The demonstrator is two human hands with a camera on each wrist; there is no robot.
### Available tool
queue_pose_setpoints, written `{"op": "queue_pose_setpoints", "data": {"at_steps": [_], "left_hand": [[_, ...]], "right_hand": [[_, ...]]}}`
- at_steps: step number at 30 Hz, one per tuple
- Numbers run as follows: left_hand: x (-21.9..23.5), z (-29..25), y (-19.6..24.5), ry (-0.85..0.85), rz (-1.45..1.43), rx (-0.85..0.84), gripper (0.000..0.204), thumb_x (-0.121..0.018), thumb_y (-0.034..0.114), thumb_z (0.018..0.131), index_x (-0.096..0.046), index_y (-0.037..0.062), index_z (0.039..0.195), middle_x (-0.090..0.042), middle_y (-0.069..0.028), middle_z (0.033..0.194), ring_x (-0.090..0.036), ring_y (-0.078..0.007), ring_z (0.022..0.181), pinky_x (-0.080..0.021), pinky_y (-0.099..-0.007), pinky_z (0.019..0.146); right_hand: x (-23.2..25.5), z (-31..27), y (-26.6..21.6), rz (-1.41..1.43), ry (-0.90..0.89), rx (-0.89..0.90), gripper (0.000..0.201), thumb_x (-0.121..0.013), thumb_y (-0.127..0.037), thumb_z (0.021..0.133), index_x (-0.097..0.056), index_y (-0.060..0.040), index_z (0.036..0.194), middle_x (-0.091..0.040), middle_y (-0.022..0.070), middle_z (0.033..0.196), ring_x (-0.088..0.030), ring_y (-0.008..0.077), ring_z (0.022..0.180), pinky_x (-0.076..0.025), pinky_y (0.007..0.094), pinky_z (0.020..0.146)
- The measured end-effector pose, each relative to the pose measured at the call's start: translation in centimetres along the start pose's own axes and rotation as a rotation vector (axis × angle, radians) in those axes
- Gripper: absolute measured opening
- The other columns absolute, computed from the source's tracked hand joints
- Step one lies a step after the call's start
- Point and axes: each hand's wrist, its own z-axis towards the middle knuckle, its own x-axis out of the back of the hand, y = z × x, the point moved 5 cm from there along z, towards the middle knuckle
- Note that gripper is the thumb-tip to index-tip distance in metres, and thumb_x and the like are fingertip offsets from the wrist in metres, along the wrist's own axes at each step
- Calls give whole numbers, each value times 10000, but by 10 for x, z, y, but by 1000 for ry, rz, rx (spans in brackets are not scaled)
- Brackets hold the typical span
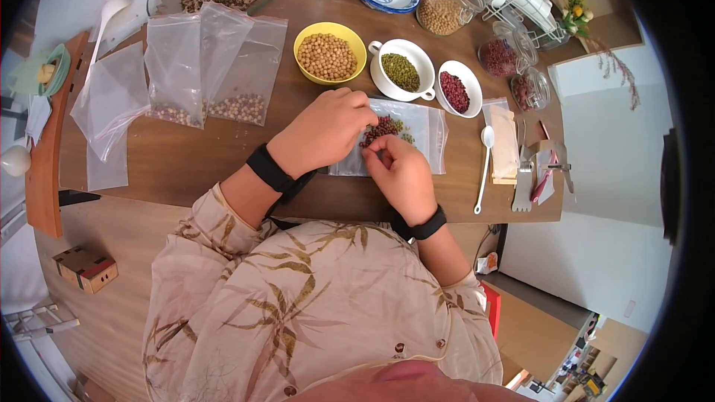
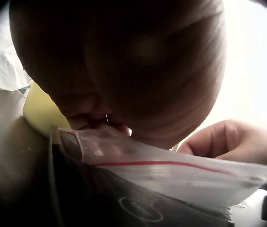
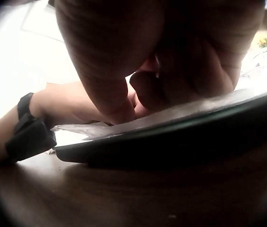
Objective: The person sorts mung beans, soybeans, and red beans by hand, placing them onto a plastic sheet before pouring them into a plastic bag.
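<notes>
A clear zip bag [image 1: 428,130] with dark red and green beans [image 1: 383,130] showing in it lies in front of me on a dark flat slab [image 3: 171,137]. My left hand [image 1: 324,130] reaches over the bag's left side, fingers curled, their tips at the plastic by the beans. From the near side my right hand [image 1: 406,179] pinches the bag between thumb and forefinger, close to the left fingertips. A red zip line [image 2: 171,163] runs along the raised plastic in the left wrist view. The palms shade much of both wrist views, hiding part of the grips.
Beyond the bag stand a yellow bowl [image 1: 361,45] of chickpeas, a white two-handled bowl [image 1: 422,59] of green beans and a white bowl [image 1: 474,100] of red beans. Filled bags [image 1: 223,52] lie left. A white spoon [image 1: 484,164] and glass jars [image 1: 454,4] are right.
</notes>
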Motion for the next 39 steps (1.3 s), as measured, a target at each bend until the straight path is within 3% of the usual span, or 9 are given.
{"op": "queue_pose_setpoints", "data": {"at_steps": [2, 5, 8, 13, 19, 26, 32, 36, 39], "left_hand": [[1, 0, 0, 11, 1, -8, 122, -712, 47, 940, -771, 54, 1046, -681, -102, 1028, -657, -329, 1011, -536, -453, 913], [1, -2, 1, -53, -9, 15, 195, -753, 30, 932, -748, 66, 1124, -677, -114, 1139, -663, -363, 1079, -533, -480, 949], [0, 0, 3, -72, -8, 21, 183, -752, 35, 938, -745, 63, 1118, -676, -115, 1140, -662, -363, 1084, -531, -480, 954], [0, -1, -1, -47, -4, 24, 176, -744, 34, 939, -744, 58, 1113, -678, -115, 1143, -664, -364, 1085, -534, -476, 955], [-1, 0, 1, 11, 16, -4, 149, -723, 45, 886, -776, 57, 1024, -687, -99, 1026, -667, -330, 1003, -543, -455, 912], [-1, -1, -1, -25, 14, 3, 165, -734, 24, 919, -744, 56, 1080, -683, -118, 1106, -667, -363, 1046, -542, -476, 927], [-1, -1, 2, -42, 9, -2, 179, -723, 11, 933, -754, 59, 1102, -684, -118, 1112, -667, -365, 1054, -538, -482, 930], [-1, 0, 2, -57, 9, 22, 205, -683, -9, 929, -764, 49, 1109, -689, -126, 1123, -668, -371, 1055, -540, -484, 932], [-2, 0, -3, -60, 3, 34, 223, -660, -17, 917, -767, 42, 1104, -692, -130, 1123, -671, -375, 1060, -542, -485, 937]], "right_hand": [[7, -1, 14, 152, -62, -77, 143, -762, -207, 1026, -716, -72, 1011, -633, 60, 764, -638, 176, 680, -488, 365, 598], [13, -8, 20, 1174, -167, -407, 75, -625, -122, 1101, -666, -99, 1159, -646, -11, 910, -537, 87, 704, -422, 242, 609], [16, -8, 19, 1191, -179, -408, 105, -633, -118, 1094, -671, -91, 1188, -629, -11, 912, -531, 87, 712, -417, 241, 616], [6, 0, -1, 131, -30, 1, 187, -815, -124, 961, -747, -35, 1110, -584, 98, 785, -562, 227, 670, -469, 398, 628], [-2, 6, -13, -83, 35, 87, 183, -814, -141, 947, -744, -51, 1089, -695, 145, 870, -675, 340, 754, -531, 464, 682], [-5, 12, -4, -66, -10, 18, 112, -769, -110, 971, -735, -46, 1056, -699, 95, 835, -685, 280, 736, -538, 424, 672], [23, 3, 15, 1478, -126, -368, 178, -589, -117, 1074, -660, -28, 1210, -564, -19, 884, -478, 75, 733, -356, 223, 618], [12, 3, 24, 1226, -66, -374, 143, -658, -108, 1051, -699, -29, 1163, -572, -34, 834, -487, 94, 673, -378, 250, 598], [3, 6, 1, 168, -43, -11, 125, -807, -95, 969, -761, -27, 1064, -637, 62, 772, -616, 205, 664, -494, 370, 629]]}}
